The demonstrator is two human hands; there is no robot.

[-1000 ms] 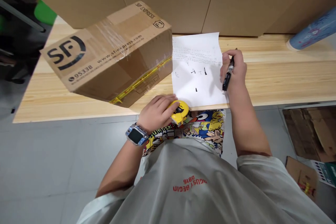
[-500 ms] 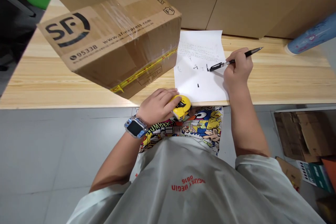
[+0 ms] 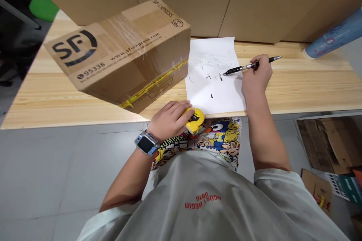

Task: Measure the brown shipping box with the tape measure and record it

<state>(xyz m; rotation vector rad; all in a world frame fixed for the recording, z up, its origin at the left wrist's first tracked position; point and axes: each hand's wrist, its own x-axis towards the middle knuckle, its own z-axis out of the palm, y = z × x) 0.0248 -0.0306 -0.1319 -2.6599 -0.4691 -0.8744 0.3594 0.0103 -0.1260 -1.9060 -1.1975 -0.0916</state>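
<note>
Pinched in the fingers of my right hand [image 3: 258, 77] is a black pen [image 3: 239, 69] with a clear section in its barrel. Its tip is at or just beside a small dark wedge-shaped mark on a white sheet of paper [image 3: 226, 96]. That sheet carries faint lines of writing near its top and a few small drawn figures. At the table's front edge my left hand [image 3: 168, 121] is closed on a yellow tape measure [image 3: 195, 121], its fingertips by the sheet's lower left corner. A taped cardboard box [image 3: 147, 67] stands left of the paper.
Large cardboard panels [image 3: 254, 3] rise behind the wooden table [image 3: 311, 86]. A blue patterned cylinder [image 3: 333, 39] lies or leans at the right. Flattened cardboard [image 3: 333, 145] and other boxes are low at the right, beyond the table edge.
The mark by the pen tip has gained a line and now looks like a closed wedge. My right hand has shifted slightly. The view has tilted a little; my left hand keeps the tape measure.
</note>
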